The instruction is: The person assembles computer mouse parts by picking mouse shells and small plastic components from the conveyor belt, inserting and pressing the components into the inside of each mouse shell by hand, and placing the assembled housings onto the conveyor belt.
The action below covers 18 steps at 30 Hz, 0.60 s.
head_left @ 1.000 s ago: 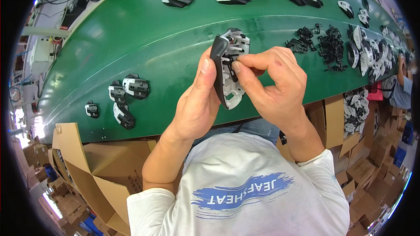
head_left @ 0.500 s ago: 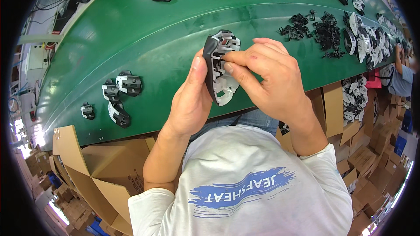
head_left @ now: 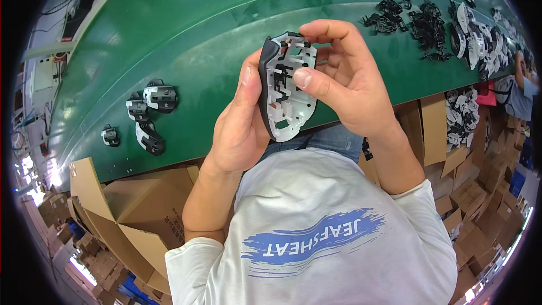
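Note:
In front of my chest, a computer mouse shell (head_left: 294, 114) is held upright over the bench edge, its hollow white and grey inside turned toward me. My left hand (head_left: 240, 124) supports its dark left side, thumb along the edge and the other fingers hidden behind. My right hand (head_left: 355, 87) grips the right side: the thumb lies at the inner rim, the index finger touches the top end, and the remaining fingers curl behind. A small black plastic part (head_left: 280, 76) sits inside the shell, left of my right thumb.
Several mouse shells (head_left: 160, 97) lie on the green bench (head_left: 209, 73) at left, more along its far side. Piles of black plastic parts (head_left: 429, 25) and white-and-black shells (head_left: 477, 39) are at right. Open cardboard boxes (head_left: 149, 197) stand below the near edge. Another person (head_left: 520, 90) is at far right.
My right fingertips have left the shell's inside; that hand now holds its right side and top. The shell has turned, showing more of its hollow. The view has shifted slightly.

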Available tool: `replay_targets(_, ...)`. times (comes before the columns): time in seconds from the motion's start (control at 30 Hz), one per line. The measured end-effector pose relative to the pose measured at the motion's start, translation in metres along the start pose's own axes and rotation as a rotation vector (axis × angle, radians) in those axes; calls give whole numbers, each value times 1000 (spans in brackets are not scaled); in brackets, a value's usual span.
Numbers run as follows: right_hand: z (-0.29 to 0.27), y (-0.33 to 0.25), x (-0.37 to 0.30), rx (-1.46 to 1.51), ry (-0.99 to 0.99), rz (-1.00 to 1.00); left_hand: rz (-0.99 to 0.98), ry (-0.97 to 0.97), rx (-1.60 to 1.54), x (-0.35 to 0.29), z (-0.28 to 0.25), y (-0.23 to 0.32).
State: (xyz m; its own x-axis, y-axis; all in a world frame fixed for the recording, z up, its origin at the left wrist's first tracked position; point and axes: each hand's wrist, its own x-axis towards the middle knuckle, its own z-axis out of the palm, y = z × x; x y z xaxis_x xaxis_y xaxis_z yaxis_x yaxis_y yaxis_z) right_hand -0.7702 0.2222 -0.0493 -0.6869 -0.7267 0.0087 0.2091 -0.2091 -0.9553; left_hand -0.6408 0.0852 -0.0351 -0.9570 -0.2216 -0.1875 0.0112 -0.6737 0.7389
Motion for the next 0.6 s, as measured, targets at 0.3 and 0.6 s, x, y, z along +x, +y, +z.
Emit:
replay_targets(0.3, -8, 8, 4, -207, 69, -58, 4, 134, 310, -5, 5, -6)
replay_targets(0.6, 9, 27, -13, -441, 6, -277, 166, 321, 574, 4, -10, -26)
